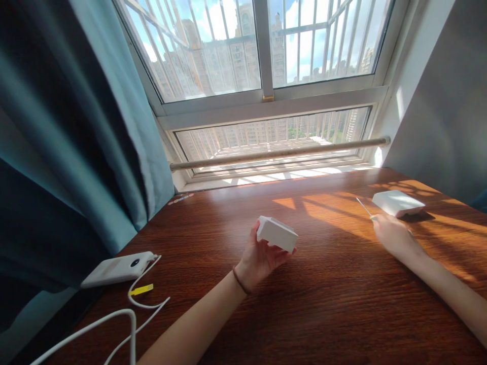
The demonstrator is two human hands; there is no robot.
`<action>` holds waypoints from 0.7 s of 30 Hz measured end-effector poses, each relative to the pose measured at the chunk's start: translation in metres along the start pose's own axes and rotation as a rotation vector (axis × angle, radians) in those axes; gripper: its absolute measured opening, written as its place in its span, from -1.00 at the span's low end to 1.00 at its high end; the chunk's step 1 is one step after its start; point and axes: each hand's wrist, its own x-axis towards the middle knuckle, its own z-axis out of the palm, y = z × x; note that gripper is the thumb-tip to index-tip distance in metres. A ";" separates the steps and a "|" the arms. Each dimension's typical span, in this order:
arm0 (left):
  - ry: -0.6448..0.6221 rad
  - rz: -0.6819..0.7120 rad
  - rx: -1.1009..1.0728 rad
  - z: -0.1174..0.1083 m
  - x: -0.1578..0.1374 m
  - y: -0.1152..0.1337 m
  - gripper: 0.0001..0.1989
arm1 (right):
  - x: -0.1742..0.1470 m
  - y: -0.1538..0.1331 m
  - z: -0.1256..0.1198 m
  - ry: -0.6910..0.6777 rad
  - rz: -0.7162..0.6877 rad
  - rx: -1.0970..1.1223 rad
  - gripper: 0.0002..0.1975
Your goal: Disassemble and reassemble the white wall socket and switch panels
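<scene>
My left hand (262,261) is closed around a small white box (277,234), gripping it by its edges above the middle of the table. The box is tilted, with a long plain side facing me. Farther right, my right hand (395,237) is closed on a thin pale stick (364,207), whose free end points up and away to the left. The exact kind of stick is too small to make out. Just beyond the right hand, a flat white box-like piece (397,203) lies on the sunlit wood.
The brown wooden table (323,304) reaches to the window sill. On the left lie a white power bank (117,269), a white cable (133,324) and a yellow tag (142,290). A blue curtain (125,126) hangs there. A horizontal rail (281,153) crosses before the window.
</scene>
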 end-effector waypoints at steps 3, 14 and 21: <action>0.029 0.022 -0.006 -0.001 0.001 -0.002 -0.44 | -0.015 -0.061 -0.026 -0.233 -0.223 0.300 -0.68; 0.066 0.095 -0.086 0.001 0.000 0.003 -0.59 | -0.053 -0.131 -0.061 -0.326 -0.387 0.526 -0.71; 0.029 0.092 -0.039 0.003 -0.001 -0.006 -0.52 | -0.057 -0.135 -0.056 -0.318 -0.384 0.512 -0.71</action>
